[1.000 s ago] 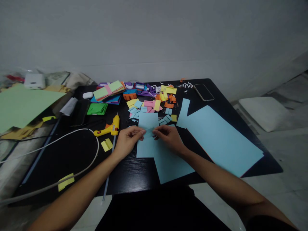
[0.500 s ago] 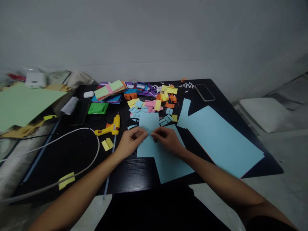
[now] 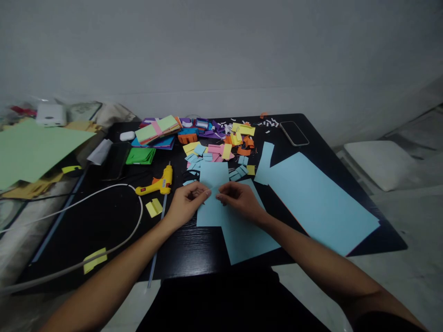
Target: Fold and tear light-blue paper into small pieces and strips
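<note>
My left hand (image 3: 188, 201) is closed, its thumb and fingertips pinching a small piece of blue paper that barely stands out against the sheet behind. Opposite it, my right hand (image 3: 240, 200) is closed too, its fingertips pinched at the other side of the same small piece. Both hands are held over a light-blue paper sheet (image 3: 209, 214), which overlaps another blue sheet (image 3: 247, 242) under my right wrist. Just beyond my left hand lie black-handled scissors (image 3: 191, 174), partly covered by paper.
Left of my hands lie a yellow glue gun (image 3: 162, 181), a folded yellow paper piece (image 3: 154, 207) and a white cable (image 3: 141, 210). Folded blue pieces (image 3: 238, 173) and other coloured scraps spread behind. Large blue sheets (image 3: 318, 198) and a phone (image 3: 294, 133) are at the right.
The fingertips have shifted slightly and the thin blue piece between them shows less clearly. Nothing else on the table has moved.
</note>
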`<state>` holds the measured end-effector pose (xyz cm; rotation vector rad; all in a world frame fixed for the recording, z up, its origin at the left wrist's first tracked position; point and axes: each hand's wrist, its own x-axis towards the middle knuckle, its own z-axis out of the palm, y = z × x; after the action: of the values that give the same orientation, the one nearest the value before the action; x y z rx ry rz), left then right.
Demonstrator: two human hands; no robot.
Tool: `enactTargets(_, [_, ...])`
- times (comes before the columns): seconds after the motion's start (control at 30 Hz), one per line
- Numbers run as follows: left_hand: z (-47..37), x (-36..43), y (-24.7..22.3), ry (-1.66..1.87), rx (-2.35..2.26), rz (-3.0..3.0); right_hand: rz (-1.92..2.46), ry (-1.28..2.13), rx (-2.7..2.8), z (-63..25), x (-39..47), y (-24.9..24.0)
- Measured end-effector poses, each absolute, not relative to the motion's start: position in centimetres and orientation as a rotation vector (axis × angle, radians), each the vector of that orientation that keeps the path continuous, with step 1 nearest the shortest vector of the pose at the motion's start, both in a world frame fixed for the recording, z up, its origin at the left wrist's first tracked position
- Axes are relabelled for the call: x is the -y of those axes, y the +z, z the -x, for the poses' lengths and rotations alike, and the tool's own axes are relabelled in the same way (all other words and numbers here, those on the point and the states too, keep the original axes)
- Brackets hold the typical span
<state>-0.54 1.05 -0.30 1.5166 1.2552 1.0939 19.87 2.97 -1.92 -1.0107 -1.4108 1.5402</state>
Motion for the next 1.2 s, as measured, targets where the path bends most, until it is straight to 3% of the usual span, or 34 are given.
enactTargets(1.2, [0.7, -1.1, -0.8, 0.983, -1.22, -1.549, 1.028, 1.517, 1.467, -19.9, -3.0, -2.0])
